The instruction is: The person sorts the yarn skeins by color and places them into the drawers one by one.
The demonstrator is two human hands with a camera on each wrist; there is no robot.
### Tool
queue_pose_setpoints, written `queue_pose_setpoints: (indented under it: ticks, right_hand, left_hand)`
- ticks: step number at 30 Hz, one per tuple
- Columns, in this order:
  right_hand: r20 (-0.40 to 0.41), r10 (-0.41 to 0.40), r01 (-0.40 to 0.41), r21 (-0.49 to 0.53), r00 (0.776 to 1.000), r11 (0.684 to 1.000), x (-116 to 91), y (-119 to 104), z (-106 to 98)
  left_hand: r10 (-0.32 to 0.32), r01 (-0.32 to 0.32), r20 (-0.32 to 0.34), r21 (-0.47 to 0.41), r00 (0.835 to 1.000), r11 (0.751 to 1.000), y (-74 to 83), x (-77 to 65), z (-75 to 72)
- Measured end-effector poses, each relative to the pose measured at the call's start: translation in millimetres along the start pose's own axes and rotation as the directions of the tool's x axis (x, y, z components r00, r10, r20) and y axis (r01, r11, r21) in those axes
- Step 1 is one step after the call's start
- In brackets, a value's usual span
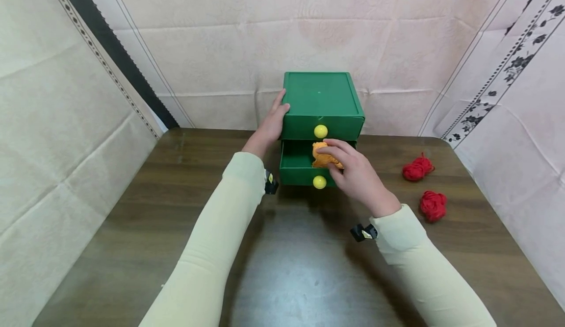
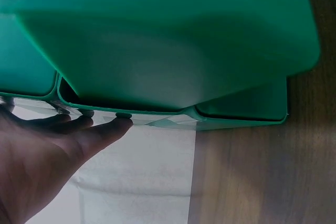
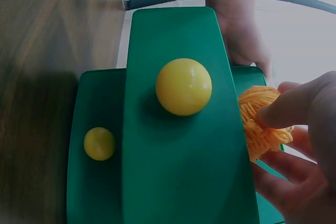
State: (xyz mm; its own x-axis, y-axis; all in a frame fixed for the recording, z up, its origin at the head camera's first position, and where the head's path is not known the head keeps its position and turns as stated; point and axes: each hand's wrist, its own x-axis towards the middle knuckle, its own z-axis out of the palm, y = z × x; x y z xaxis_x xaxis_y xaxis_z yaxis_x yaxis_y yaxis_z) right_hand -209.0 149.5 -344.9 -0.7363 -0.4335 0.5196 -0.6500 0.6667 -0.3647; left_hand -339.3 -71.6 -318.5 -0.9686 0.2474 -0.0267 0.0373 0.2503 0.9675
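A green drawer cabinet (image 1: 323,94) stands at the table's back, its middle drawer (image 1: 296,175) pulled out by the yellow knob (image 3: 184,86) side. My left hand (image 1: 270,127) lies against the cabinet's left side, fingers extended; the left wrist view shows those fingertips (image 2: 118,125) along the side wall. Between thumb and fingers, my right hand (image 1: 358,172) pinches a small orange yarn bundle (image 3: 258,121) over the open drawer. In the head view the yarn overlaps the drawer's interior, and the fingers partly cover it.
Two red yarn bundles, one farther back (image 1: 417,168) and one nearer (image 1: 433,206), lie on the brown table (image 1: 176,248) to the right. A lower drawer (image 3: 94,182) is closed beneath the pulled-out one. Pale cloth (image 1: 265,47) hangs behind and at both sides.
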Motion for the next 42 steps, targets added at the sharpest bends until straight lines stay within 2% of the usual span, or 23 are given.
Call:
queue_pose_setpoints:
  ticks: [8,13,19,26,34,42]
  right_hand:
    - [0.033,0.022,-0.023,0.020,0.999,1.000,2.5,-3.3,3.6]
    - [0.019,0.029,-0.029,0.012,0.999,1.000,1.1,-2.3,5.1]
    - [-0.006,0.026,-0.026,0.006,1.000,1.000,-1.3,-1.8,4.4]
    - [-0.076,-0.025,0.024,-0.004,0.997,1.000,-6.7,-6.4,3.7]
    - [-0.124,-0.155,0.155,-0.015,0.980,0.988,-15.1,-10.6,7.2]
    - [-0.096,-0.156,0.157,-0.001,0.983,0.988,-21.5,-12.7,12.6]
  left_hand:
    - [0.020,-0.020,0.002,-0.015,1.000,1.000,-0.5,-0.7,0.8]
    - [0.024,-0.024,0.015,-0.009,1.000,1.000,0.0,-0.6,0.1]
    - [0.017,-0.017,0.000,-0.023,1.000,1.000,-1.2,1.2,0.1]
    - [0.025,-0.025,0.004,-0.039,1.000,0.999,-1.5,1.2,-0.4]
    - [0.026,-0.026,0.005,-0.032,1.000,0.999,-1.5,0.3,-0.3]
    - [0.032,-0.032,0.005,-0.024,0.999,0.999,-1.5,0.5,0.3]
